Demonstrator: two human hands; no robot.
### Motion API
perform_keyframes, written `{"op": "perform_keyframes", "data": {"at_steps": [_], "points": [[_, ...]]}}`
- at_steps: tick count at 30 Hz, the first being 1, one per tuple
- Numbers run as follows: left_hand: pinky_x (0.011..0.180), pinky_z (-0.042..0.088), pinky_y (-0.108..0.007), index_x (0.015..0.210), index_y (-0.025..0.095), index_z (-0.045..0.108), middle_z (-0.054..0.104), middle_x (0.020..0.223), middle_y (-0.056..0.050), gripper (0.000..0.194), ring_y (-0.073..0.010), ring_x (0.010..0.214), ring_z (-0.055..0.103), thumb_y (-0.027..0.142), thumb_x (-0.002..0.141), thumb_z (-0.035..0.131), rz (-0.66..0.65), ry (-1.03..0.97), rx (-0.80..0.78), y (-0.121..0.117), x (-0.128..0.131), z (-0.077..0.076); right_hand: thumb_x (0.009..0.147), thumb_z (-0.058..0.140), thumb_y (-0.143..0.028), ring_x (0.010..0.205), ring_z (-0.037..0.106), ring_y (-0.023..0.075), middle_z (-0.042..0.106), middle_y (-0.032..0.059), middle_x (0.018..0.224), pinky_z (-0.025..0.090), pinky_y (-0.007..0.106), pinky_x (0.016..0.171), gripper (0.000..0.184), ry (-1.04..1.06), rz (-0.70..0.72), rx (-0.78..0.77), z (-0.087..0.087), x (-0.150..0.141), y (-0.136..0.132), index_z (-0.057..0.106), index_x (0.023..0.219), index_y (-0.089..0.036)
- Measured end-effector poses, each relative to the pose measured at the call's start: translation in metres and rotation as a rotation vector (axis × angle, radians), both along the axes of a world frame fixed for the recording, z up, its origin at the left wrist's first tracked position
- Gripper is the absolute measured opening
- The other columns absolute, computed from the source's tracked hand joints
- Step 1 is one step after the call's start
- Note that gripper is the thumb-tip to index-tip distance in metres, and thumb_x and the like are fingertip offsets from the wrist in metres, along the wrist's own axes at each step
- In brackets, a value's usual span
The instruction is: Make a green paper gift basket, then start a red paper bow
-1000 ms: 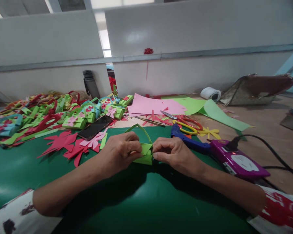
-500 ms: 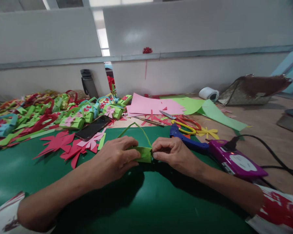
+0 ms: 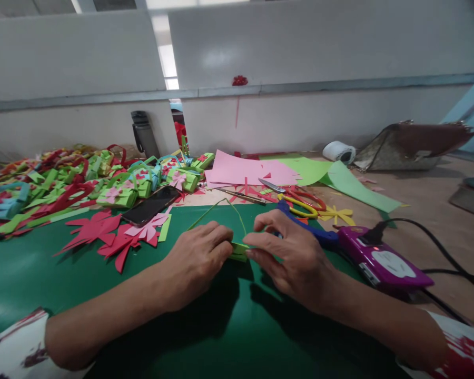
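A small green paper handbag [image 3: 239,252] with a thin strip handle [image 3: 237,213] is held just above the green mat. My left hand [image 3: 201,258] is closed around its left side and hides much of it. At the bag's right end, my right hand [image 3: 292,252] pinches the edge between thumb and forefinger, with the other fingers curled above. Behind my right hand lies a blue glue gun [image 3: 326,238], partly covered by the hand. Red paper flowers [image 3: 97,229] and a pink paper flower [image 3: 148,227] rest left of my left hand.
Several finished paper bags [image 3: 118,195] are heaped at left, near a phone [image 3: 152,205] and a bottle [image 3: 144,134]. Scissors [image 3: 300,205], pink sheets [image 3: 248,171] and green sheets [image 3: 355,187] lie behind. At right are a purple power strip [image 3: 379,258] with cables and a handbag [image 3: 411,147].
The paper bag has tilted, showing less of its front face. My right hand has shifted right and opened its fingers a little at the bag's end. The left hand still grips it.
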State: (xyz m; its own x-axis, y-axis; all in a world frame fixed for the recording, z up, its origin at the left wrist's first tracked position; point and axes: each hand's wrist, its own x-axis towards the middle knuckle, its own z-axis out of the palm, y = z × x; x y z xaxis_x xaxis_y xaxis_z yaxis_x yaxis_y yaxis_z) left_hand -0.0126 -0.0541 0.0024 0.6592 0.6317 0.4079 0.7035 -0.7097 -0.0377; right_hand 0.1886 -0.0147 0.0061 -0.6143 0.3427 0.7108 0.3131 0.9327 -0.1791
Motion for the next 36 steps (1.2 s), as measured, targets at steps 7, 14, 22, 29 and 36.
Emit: {"op": "perform_keyframes", "data": {"at_steps": [7,14,22,29,36], "points": [[0.066,0.043,-0.032,0.08,0.013,0.054,0.059,0.093,-0.009,0.02,-0.0173,0.074,0.046,0.01,0.09,0.036,-0.007,0.018,0.057,0.001,0.01,-0.003,0.086,0.045,-0.013,0.067,0.047,0.0132,0.049,0.0071,0.079,0.041,0.025,0.058,0.02,-0.121,-0.109,-0.078,-0.005,-0.004,-0.003,0.062,0.076,-0.012],[0.078,0.045,-0.039,0.092,0.01,0.059,0.06,0.095,-0.014,0.021,-0.0245,0.094,0.051,0.011,0.089,0.038,-0.087,-0.023,0.33,-0.022,0.007,0.001,0.087,0.042,-0.012,0.071,0.048,0.0147,0.049,0.0078,0.078,0.041,0.026,0.06,0.022,-0.112,-0.113,-0.058,-0.005,-0.003,-0.001,0.055,0.069,-0.012],[0.046,0.035,-0.025,0.102,0.014,0.055,0.055,0.057,0.003,0.017,-0.0117,0.048,0.048,0.014,0.085,0.053,0.214,-0.101,0.296,-0.035,-0.012,-0.027,0.085,0.043,-0.01,0.07,0.048,0.0146,0.051,0.0083,0.077,0.041,0.026,0.057,0.022,-0.102,-0.098,-0.022,-0.006,-0.005,-0.002,0.054,0.067,-0.012],[0.043,0.031,-0.024,0.093,0.018,0.055,0.056,0.054,0.004,0.013,-0.0124,0.044,0.051,0.018,0.089,0.043,0.294,-0.075,0.211,-0.028,-0.006,-0.029,0.085,0.044,-0.008,0.069,0.049,0.015,0.05,0.008,0.074,0.039,0.025,0.055,0.021,-0.096,-0.074,0.009,-0.007,-0.006,-0.004,0.055,0.066,-0.011],[0.045,0.021,-0.027,0.065,0.02,0.049,0.044,0.049,0.004,0.026,-0.0119,0.043,0.036,0.011,0.088,0.039,0.28,-0.019,0.193,-0.025,-0.002,-0.027,0.085,0.042,-0.009,0.068,0.05,0.0153,0.051,0.0075,0.072,0.039,0.024,0.053,0.022,-0.095,-0.089,0.011,-0.009,-0.006,-0.002,0.053,0.067,-0.013]]}}
